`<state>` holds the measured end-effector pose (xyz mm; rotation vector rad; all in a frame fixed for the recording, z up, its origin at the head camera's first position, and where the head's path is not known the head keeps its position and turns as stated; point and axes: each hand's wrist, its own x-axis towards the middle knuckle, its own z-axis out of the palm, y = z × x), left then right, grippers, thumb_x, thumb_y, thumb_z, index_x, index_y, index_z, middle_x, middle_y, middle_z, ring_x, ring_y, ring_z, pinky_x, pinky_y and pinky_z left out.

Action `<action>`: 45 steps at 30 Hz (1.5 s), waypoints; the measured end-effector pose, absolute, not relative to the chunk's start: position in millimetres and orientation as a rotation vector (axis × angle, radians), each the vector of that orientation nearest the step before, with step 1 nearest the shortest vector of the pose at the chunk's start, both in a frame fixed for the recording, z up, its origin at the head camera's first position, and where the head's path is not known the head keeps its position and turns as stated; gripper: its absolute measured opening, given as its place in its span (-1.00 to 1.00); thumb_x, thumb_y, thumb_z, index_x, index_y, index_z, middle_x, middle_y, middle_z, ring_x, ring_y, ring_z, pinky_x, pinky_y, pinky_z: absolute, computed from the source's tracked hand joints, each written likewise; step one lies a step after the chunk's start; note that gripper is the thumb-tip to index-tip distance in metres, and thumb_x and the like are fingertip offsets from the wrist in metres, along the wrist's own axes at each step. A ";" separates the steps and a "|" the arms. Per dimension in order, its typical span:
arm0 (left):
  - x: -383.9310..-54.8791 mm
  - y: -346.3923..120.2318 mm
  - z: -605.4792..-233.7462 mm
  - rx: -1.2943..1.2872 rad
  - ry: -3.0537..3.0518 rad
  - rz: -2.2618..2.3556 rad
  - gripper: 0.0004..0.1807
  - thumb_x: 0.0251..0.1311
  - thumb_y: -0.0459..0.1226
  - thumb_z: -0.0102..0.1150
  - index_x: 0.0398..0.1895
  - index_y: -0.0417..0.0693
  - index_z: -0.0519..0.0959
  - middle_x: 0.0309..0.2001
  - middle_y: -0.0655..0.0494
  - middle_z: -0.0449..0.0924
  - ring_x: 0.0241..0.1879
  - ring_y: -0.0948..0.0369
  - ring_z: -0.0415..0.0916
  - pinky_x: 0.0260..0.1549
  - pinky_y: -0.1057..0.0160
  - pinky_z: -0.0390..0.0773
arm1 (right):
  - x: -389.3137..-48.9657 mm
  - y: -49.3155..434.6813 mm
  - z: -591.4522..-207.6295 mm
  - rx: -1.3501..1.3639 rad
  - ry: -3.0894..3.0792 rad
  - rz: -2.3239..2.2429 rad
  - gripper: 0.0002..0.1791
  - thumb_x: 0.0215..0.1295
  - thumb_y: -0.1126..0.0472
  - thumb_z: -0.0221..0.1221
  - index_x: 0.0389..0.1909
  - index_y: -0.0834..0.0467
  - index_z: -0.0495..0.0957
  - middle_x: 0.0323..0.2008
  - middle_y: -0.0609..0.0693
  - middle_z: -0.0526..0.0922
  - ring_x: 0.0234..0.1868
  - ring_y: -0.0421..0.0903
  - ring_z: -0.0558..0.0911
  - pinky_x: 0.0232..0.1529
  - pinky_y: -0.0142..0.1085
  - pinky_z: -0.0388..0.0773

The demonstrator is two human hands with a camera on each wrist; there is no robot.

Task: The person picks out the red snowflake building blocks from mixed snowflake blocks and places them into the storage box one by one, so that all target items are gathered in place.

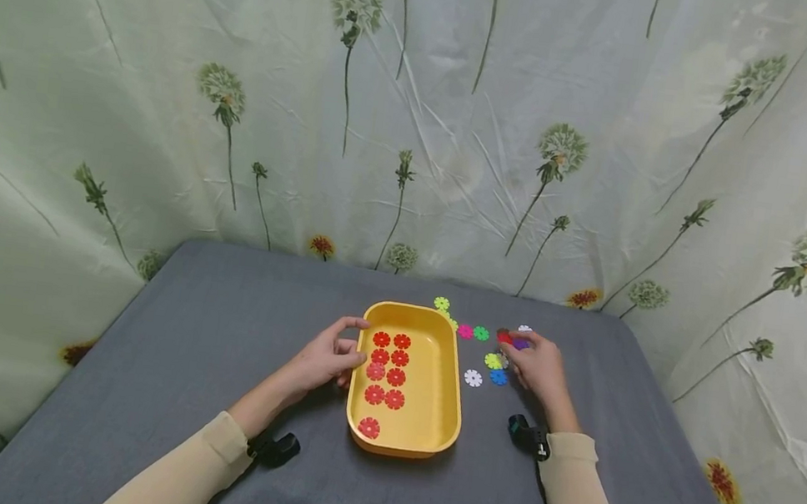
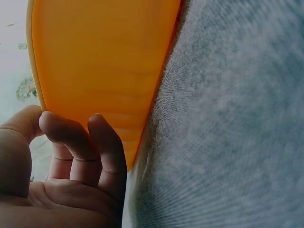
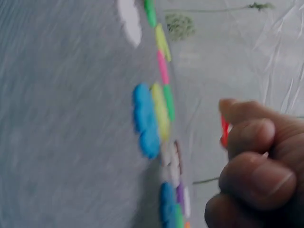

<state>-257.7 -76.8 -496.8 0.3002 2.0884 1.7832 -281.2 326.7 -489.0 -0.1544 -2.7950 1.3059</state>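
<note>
A yellow tray (image 1: 417,422) stands on the grey cloth, holding several red snowflake discs (image 1: 399,359) set in two columns along its left side. My left hand (image 1: 320,362) grips the tray's left side, the thumb at the rim and bent fingers against the outer wall (image 2: 109,52). To the right of the tray, my right hand (image 1: 540,368) pinches a red snowflake disc (image 1: 505,337) between thumb and fingers, above the loose discs. From the right wrist, only a thin red edge (image 3: 224,130) of that disc shows; the fingers hide the rest.
Loose snowflake discs lie right of the tray: blue (image 1: 498,377), white (image 1: 473,378), green (image 1: 481,334), pink (image 1: 465,331) and yellow (image 1: 442,303) among them. A flowered curtain (image 1: 462,142) hangs behind the cloth-covered table (image 1: 255,293).
</note>
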 end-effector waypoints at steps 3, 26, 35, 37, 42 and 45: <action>-258.2 -77.4 -496.6 0.317 2.079 1.787 -0.37 0.45 -0.27 0.25 0.49 0.08 0.24 -0.48 0.10 0.52 -0.60 0.19 0.45 -0.51 0.27 0.50 | -278.6 319.0 -480.2 -0.053 -2.772 1.433 -0.48 0.43 0.03 0.36 0.24 0.26 0.58 -0.74 -0.14 0.45 -0.81 -0.23 0.30 -0.73 -0.38 0.30; -259.5 -78.0 -497.8 0.335 2.082 1.790 -0.35 0.45 -0.27 0.26 0.51 0.04 0.24 -0.48 0.11 0.53 -0.60 0.20 0.45 -0.54 0.27 0.49 | -242.0 224.9 -446.6 0.907 -2.773 1.588 -0.66 0.35 0.33 0.40 0.10 0.30 0.64 -0.75 -0.15 0.34 -0.77 -0.31 0.28 -0.69 -0.44 0.29; -260.1 -78.3 -499.8 0.344 2.084 1.790 -0.34 0.44 -0.27 0.27 0.51 0.02 0.23 -0.49 0.12 0.52 -0.60 0.20 0.45 -0.55 0.27 0.48 | -235.3 205.8 -452.4 1.077 -2.805 1.460 -0.69 0.33 0.25 0.44 0.04 0.19 0.67 -0.74 -0.19 0.37 -0.72 -0.34 0.30 -0.63 -0.45 0.24; -260.1 -78.1 -499.6 0.345 2.083 1.789 -0.34 0.44 -0.27 0.26 0.51 0.02 0.23 -0.49 0.12 0.52 -0.60 0.20 0.45 -0.55 0.27 0.48 | -234.1 202.0 -454.1 1.113 -2.829 1.399 -0.69 0.32 0.24 0.45 0.04 0.17 0.69 -0.71 -0.23 0.37 -0.70 -0.36 0.32 -0.61 -0.47 0.25; -259.7 -77.4 -499.2 0.344 2.087 1.784 -0.33 0.44 -0.28 0.26 0.52 0.01 0.22 -0.48 0.12 0.52 -0.60 0.21 0.45 -0.54 0.28 0.48 | -232.2 195.6 -455.0 1.214 -2.934 1.180 -0.71 0.31 0.13 0.47 0.02 0.09 0.74 -0.65 -0.26 0.40 -0.66 -0.39 0.34 -0.56 -0.50 0.27; -259.3 -77.3 -498.9 0.341 2.092 1.782 -0.33 0.44 -0.28 0.25 0.53 0.00 0.22 -0.48 0.12 0.52 -0.60 0.21 0.44 -0.55 0.28 0.48 | -231.2 193.8 -453.8 1.253 -3.002 1.072 -0.73 0.31 0.05 0.47 -0.03 0.02 0.76 -0.64 -0.27 0.43 -0.64 -0.39 0.36 -0.55 -0.49 0.27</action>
